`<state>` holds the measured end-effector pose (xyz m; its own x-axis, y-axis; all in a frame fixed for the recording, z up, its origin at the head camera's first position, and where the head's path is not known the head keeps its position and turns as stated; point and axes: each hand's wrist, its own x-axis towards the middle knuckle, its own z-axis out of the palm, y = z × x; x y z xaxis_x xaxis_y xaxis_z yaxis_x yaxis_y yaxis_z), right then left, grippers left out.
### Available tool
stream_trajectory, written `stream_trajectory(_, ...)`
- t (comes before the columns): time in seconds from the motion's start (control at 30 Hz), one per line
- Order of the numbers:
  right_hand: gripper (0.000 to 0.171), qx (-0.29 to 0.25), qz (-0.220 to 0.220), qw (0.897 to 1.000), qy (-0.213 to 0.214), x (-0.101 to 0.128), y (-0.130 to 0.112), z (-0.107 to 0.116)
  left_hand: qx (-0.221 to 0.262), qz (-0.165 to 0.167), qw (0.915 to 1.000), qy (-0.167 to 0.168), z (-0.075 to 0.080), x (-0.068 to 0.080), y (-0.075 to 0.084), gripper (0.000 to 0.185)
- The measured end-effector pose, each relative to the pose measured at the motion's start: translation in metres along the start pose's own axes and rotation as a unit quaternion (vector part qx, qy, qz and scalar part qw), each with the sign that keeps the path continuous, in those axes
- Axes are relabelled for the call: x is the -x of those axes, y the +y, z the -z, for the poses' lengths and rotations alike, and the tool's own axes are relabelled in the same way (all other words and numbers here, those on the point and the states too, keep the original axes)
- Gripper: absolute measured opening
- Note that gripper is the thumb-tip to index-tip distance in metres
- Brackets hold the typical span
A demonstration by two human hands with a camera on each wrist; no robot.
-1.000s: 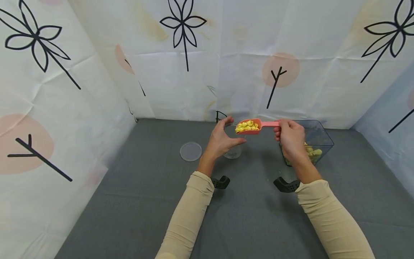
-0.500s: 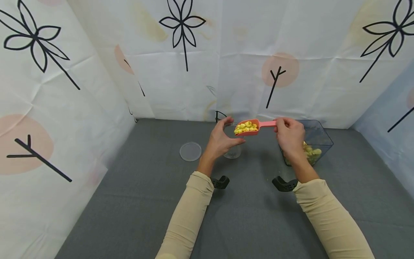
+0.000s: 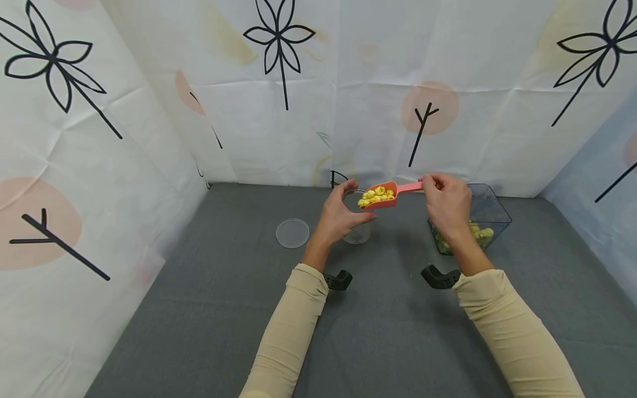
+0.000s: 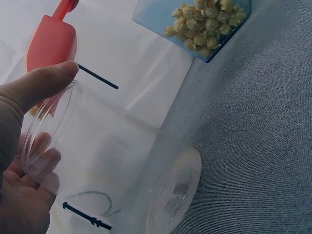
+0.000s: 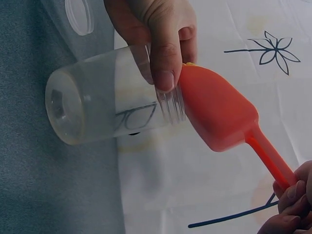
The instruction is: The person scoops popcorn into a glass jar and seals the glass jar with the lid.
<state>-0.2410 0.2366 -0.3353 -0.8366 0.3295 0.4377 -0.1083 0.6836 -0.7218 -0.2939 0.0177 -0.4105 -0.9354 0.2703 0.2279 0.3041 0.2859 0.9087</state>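
In the head view my left hand [image 3: 338, 217] holds a clear plastic jar [image 4: 112, 141] around its upper part, thumb and fingers at the rim. The jar is upright, its base down by the grey cloth. My right hand [image 3: 448, 202] pinches the handle of an orange-red scoop [image 5: 219, 107]. Yellow popcorn [image 3: 376, 195] fills the scoop's bowl, which overlaps the jar's mouth with its front end tipped slightly down. From the right wrist view, the scoop's front edge is right at the jar's rim. The jar's walls show no popcorn inside.
A clear rectangular container [image 3: 492, 207] with more popcorn [image 4: 209, 24] stands at the back right, partly behind my right hand. Left of the jar, a round clear lid [image 3: 292, 233] lies flat on the grey tabletop [image 3: 224, 309]. A printed white cloth [image 3: 368, 127] hangs behind.
My right hand has risen slightly, tipping the scoop's front end down over the jar's mouth. The popcorn has shifted a little toward the scoop's front. My left hand and the jar stay put.
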Motion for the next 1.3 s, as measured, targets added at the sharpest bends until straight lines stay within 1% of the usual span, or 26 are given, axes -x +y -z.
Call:
stream_trajectory(0.3,0.038,0.015,0.003,1.0,-0.005,0.001,-0.003,0.001,-0.001,-0.002,1.0,-0.003,0.0,0.001,0.0,0.094)
stream_trajectory(0.5,0.038,0.024,0.023,0.999,-0.007,0.0,-0.006,0.0,0.001,0.003,1.0,-0.004,0.001,0.001,0.001,0.094)
stream_trajectory(0.7,0.037,0.028,0.043,0.999,-0.008,0.001,-0.01,0.001,0.008,0.0,1.0,-0.006,0.002,0.001,0.0,0.095)
stream_trajectory(0.97,0.034,0.025,0.073,0.997,0.003,0.001,-0.013,0.001,-0.003,-0.014,0.9999,-0.009,0.003,0.0,-0.001,0.095)
stream_trajectory(1.17,0.034,0.03,0.068,0.997,0.004,0.002,-0.011,0.0,0.001,-0.014,0.9999,-0.009,0.003,0.001,-0.001,0.095)
stream_trajectory(1.23,0.035,0.023,0.056,0.998,0.002,0.002,-0.01,0.0,0.002,-0.014,0.9999,-0.009,0.003,0.002,-0.002,0.096)
stream_trajectory(1.3,0.037,0.008,0.035,0.999,-0.004,0.003,-0.009,0.001,0.001,-0.013,0.9999,-0.009,0.002,0.002,-0.002,0.096)
